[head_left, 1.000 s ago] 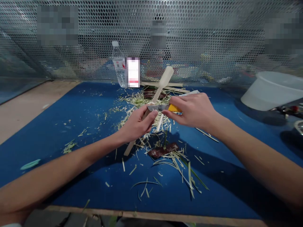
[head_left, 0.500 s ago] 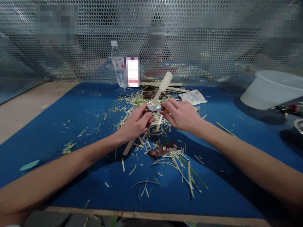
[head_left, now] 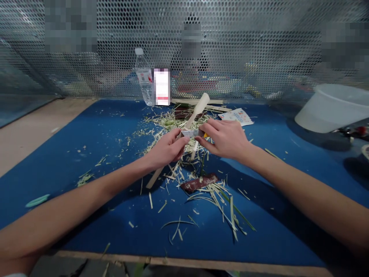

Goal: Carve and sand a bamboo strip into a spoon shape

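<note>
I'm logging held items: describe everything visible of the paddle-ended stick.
The paddle-ended stick looks like pale wood, with a broad, blunt far end narrowing to a neck; a flat strip below the left hand seems its near end. It slants over the blue mat, far end rightward. The left hand grips its middle, and the knife blade crosses there; contact is unclear.

The stick (head_left: 199,107) is cream, the blade (head_left: 189,134) silver, the handle (head_left: 205,135) yellow, the counter (head_left: 115,227) blue, the mesh (head_left: 138,23) grey and dotted.
</note>
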Action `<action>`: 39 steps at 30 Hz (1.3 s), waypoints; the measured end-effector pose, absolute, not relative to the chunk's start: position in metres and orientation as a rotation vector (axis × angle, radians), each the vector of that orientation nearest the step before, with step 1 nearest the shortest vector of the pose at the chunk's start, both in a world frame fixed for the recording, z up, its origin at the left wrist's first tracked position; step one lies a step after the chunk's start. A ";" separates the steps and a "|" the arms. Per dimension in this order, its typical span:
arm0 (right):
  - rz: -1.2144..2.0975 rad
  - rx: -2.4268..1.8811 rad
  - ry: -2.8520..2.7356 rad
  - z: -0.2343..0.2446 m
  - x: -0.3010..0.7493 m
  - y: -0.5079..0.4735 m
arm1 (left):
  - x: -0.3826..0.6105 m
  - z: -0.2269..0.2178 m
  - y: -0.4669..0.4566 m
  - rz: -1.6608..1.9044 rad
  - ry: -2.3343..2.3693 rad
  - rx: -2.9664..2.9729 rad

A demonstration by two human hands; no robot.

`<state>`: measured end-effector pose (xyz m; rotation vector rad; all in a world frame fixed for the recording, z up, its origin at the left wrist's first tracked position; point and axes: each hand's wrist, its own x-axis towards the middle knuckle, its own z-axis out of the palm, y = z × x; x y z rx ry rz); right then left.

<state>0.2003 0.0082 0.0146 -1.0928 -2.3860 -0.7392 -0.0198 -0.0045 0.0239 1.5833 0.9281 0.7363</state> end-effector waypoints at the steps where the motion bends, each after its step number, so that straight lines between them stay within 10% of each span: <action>1: -0.739 -1.096 -2.389 0.014 0.200 0.008 | -0.020 0.023 -0.004 0.732 0.921 1.585; 39: -0.818 -1.224 -2.135 0.029 0.175 -0.024 | -0.011 0.033 -0.020 0.988 0.758 1.386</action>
